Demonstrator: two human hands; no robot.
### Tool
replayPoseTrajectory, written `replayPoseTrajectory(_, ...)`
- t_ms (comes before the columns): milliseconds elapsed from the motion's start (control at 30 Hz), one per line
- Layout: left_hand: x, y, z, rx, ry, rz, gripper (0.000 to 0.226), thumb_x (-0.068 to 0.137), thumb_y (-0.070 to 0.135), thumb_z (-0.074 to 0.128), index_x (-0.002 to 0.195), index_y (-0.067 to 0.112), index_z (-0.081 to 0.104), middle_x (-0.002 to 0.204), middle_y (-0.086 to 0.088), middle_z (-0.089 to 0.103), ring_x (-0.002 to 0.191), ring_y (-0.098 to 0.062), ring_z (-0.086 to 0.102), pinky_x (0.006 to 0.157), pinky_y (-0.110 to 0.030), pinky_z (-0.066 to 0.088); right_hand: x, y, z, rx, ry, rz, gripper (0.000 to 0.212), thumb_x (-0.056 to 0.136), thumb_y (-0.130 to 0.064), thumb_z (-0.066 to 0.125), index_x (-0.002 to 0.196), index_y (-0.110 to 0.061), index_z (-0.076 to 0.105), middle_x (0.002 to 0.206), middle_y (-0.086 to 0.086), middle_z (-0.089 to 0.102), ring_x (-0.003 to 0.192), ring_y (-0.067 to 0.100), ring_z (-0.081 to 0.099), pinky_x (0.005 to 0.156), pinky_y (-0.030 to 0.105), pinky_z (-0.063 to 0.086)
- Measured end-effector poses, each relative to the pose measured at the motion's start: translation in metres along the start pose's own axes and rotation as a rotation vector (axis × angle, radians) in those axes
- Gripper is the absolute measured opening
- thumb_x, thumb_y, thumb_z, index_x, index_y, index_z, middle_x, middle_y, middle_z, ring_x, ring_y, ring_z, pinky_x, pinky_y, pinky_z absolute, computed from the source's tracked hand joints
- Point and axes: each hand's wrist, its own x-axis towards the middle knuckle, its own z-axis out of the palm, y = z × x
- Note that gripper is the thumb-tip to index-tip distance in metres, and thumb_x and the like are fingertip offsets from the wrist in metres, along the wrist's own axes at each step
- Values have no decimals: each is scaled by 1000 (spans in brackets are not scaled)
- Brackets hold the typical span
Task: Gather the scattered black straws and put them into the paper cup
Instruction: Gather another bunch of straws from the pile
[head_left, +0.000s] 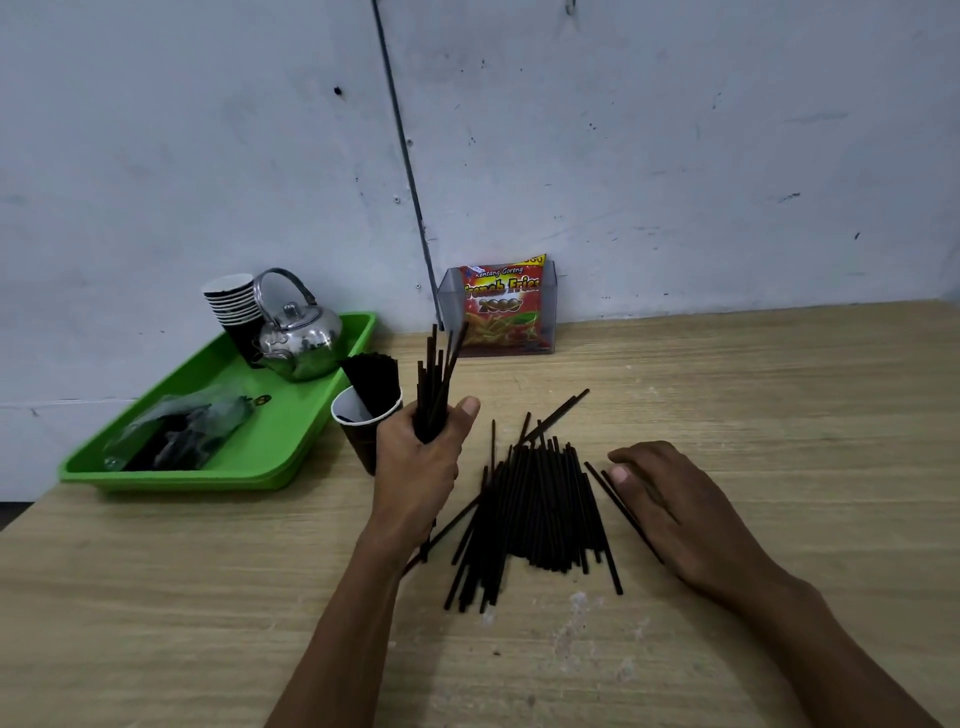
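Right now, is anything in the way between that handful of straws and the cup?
Nothing visible blocks it. The left hand holds its bunch of straws upright right beside the paper cup. The cup already holds some straws, leaning to its far side, with open room at the near left.

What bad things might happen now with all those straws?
The left hand grips a splayed bundle right beside the cup, which already holds straws. Pushing more in might tip the cup or miss its mouth.

The right hand rests flat on the edge of the pile. A sweep might roll loose straws across the table.
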Motion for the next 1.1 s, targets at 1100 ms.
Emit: replayPoseTrajectory(1100, -19, -48, -40, -56, 166, 130, 37, 78, 34, 65, 54, 23, 39, 52, -4, 33, 52, -17, 28, 48, -38, 25, 72, -230, 22, 220, 9, -440, 60, 97, -51, 43, 150, -26, 31, 151, -5, 39, 139, 6, 34, 108, 26, 31)
